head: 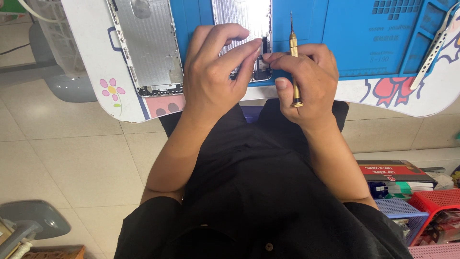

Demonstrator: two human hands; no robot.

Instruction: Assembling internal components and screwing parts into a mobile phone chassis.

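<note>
**Two hands work at the near end of an opened phone housing**

The opened phone housing (249, 29) lies on the blue repair mat (354, 38), at the middle of the far side of the scene, with its metal inside turned up. The left hand (213, 72) rests over its near end, and the fingers are bent with the fingertips (256, 48) pressing on a small dark part at the bottom edge. The right hand (306, 84) meets it from the right. Its thumb and first finger pinch at the same spot, while the other fingers are closed around a brass precision screwdriver (293, 57), which stands almost upright with the tip pointing far.

A second phone back housing (148, 48) lies to the left, on the white lap table (96, 57) with a flower drawing. Metal tweezers (433, 50) lie at the right edge of the mat.

I think the danger here is a slip. The part is very small and both hands are crowded on it, so it could fall from the fingers down to the lap or the tiled floor (72, 158). The screwdriver held in the same hand could also scratch the housing if the wrist turns.

The part itself is mostly covered by the fingertips, so I cannot tell what it is. The far end of both housings is cut off by the picture edge, and strong light washes out the middle one.
</note>
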